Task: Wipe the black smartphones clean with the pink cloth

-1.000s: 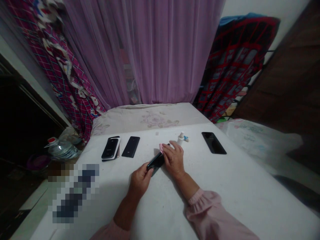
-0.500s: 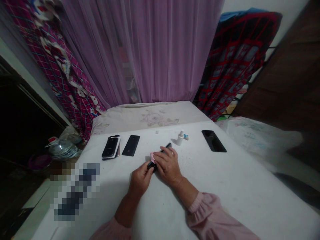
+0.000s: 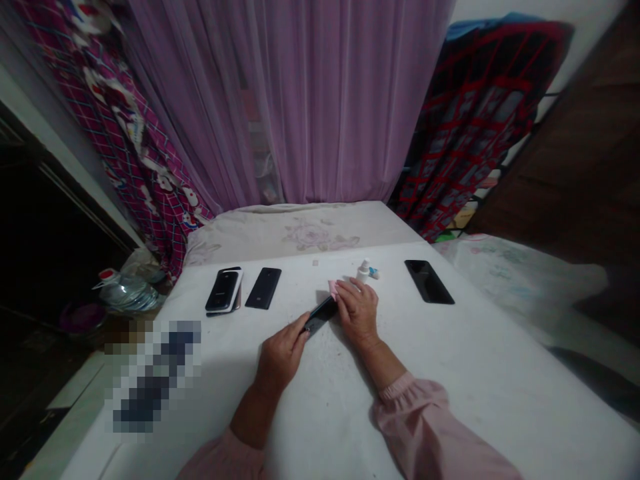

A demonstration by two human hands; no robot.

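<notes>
My left hand (image 3: 281,357) grips the lower end of a black smartphone (image 3: 320,315), which lies tilted between my hands. My right hand (image 3: 357,312) rests at the phone's upper end, with its fingers over a pink cloth (image 3: 332,287) that is mostly hidden. Just beyond that hand stand a small white bottle (image 3: 363,271) and a small blue-and-white item (image 3: 374,273). Further left lie a black phone on a white-edged stack (image 3: 223,291) and a black phone (image 3: 263,288). Another black phone (image 3: 429,282) lies to the right.
All of this is on a white table surface (image 3: 450,373), with a floral pale cushion (image 3: 310,235) at its far end. A plastic water bottle (image 3: 127,296) stands beyond the left edge. A pixelated blurred patch (image 3: 153,373) covers the left front.
My hands have moved apart along the phone, exposing more of it. The right hand and pink cloth have shifted up and right, toward the white bottle.
</notes>
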